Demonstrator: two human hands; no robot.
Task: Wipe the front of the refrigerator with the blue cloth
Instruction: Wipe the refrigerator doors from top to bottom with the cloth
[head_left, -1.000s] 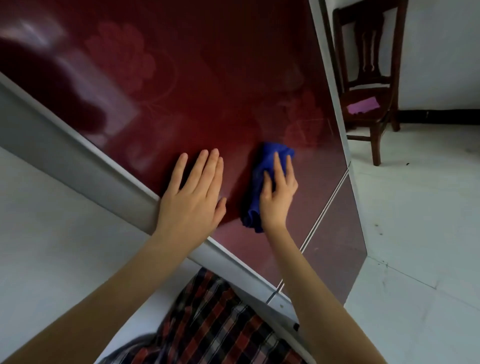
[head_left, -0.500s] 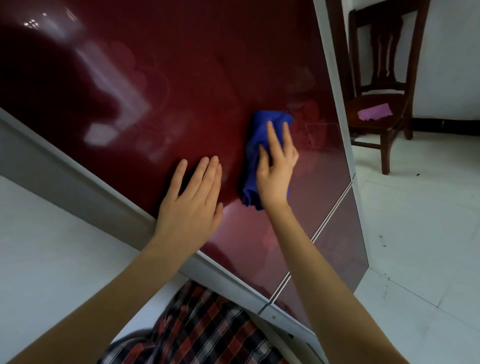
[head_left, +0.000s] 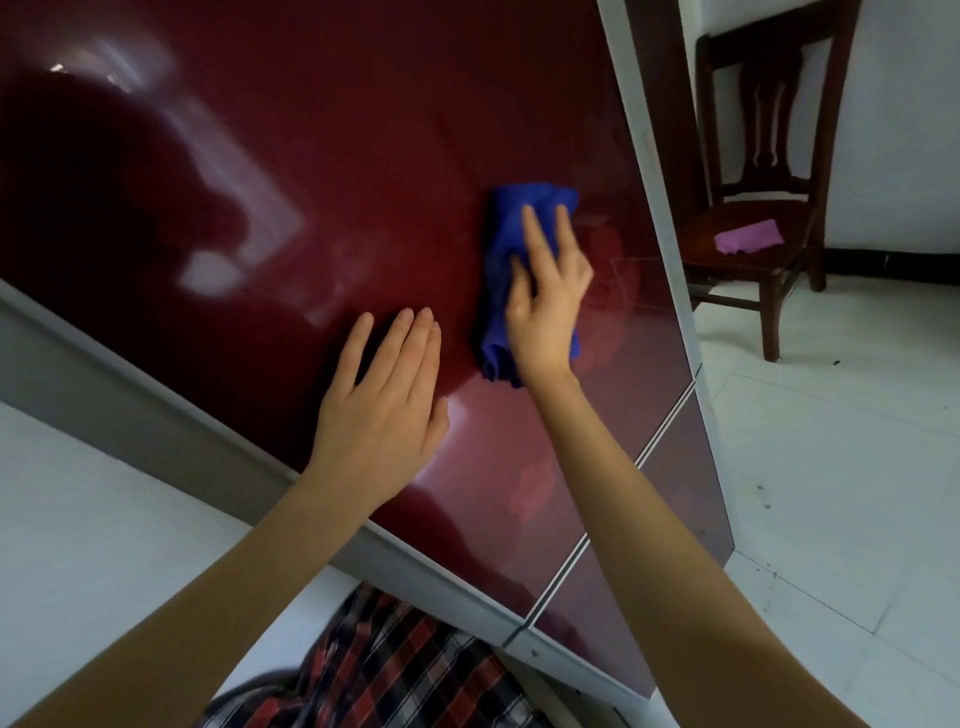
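The refrigerator's glossy dark red door (head_left: 322, 171) fills most of the view, tilted, with a grey edge along its left side. My right hand (head_left: 545, 306) presses a bunched blue cloth (head_left: 506, 244) flat against the upper door, near its right edge. The cloth shows above and below my fingers. My left hand (head_left: 384, 400) lies flat on the door with fingers together, just left of and below the cloth, holding nothing. A thin seam (head_left: 613, 504) separates the upper door from the lower door.
A dark wooden chair (head_left: 763, 171) stands to the right of the refrigerator against a white wall, with a pink cloth (head_left: 748, 237) on its seat. White floor tiles (head_left: 841, 467) spread to the right. My plaid shirt (head_left: 395, 670) shows at the bottom.
My right hand has slid the blue cloth upward along the door, toward its right edge. My left hand stays flat on the door at about the same spot.
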